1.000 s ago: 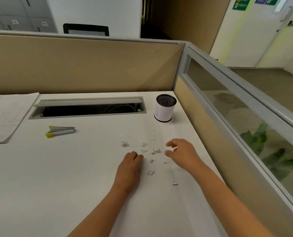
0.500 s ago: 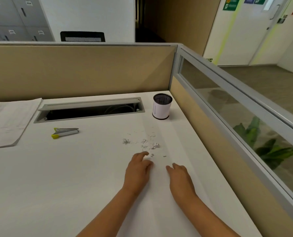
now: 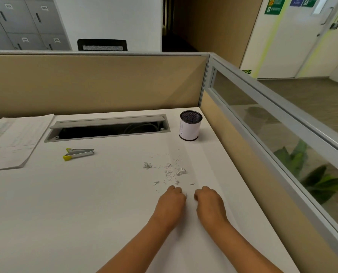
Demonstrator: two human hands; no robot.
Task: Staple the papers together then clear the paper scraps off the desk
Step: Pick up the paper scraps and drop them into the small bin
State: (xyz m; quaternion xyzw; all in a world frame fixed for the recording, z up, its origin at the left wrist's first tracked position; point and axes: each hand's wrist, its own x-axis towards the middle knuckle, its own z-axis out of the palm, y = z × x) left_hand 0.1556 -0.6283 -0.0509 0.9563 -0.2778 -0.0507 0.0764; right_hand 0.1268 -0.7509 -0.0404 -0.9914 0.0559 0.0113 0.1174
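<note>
You get even, soft indoor light from above, bright on the white desk (image 3: 85,213) with no hard glare. Faint shadows sit under both hands and beside the pen cup (image 3: 190,126). The wide lens bends the partition rail (image 3: 97,53) toward the edges. Fine scraps look soft, and the far corridor is slightly blurred.

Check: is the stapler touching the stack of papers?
Apart. The head view shows the stapler lying alone on the desk, with a clear strip of bare white surface between it and the stack of papers.
</note>
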